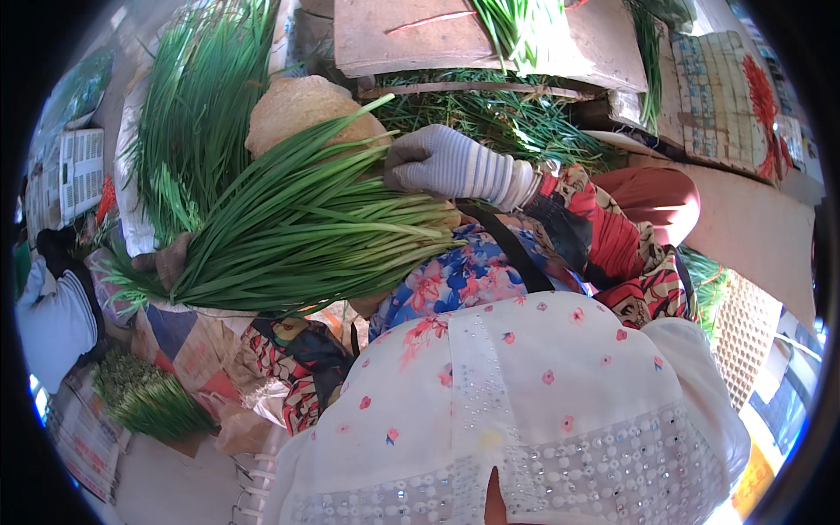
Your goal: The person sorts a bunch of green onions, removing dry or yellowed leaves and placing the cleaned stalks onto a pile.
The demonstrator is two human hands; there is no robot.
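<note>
- Your right hand [442, 164], in a striped glove, is at upper centre with fingers curled in at the bundle's upper edge; whether a stalk is pinched in them cannot be told.
- Your left hand [166, 261], also gloved, shows at left of centre against the leaf ends; the greens hide most of it, so its grip cannot be told.
- The bundle of long green leaves [306, 227] lies between them, left of centre, pale stalk ends toward the right.
- Judged handling: light, limp at the tips, firmer at the stalks, likely slick if damp; leaves would crease or bruise under a hard squeeze. Take hold around the pale stalks and support the drooping leaves from beneath.
- Beyond: a heap of greens [206, 114] at upper left, loose leaves [499, 114] at upper centre, and a wooden board [394, 39] above them bearing pale stalks [525, 31].
</note>
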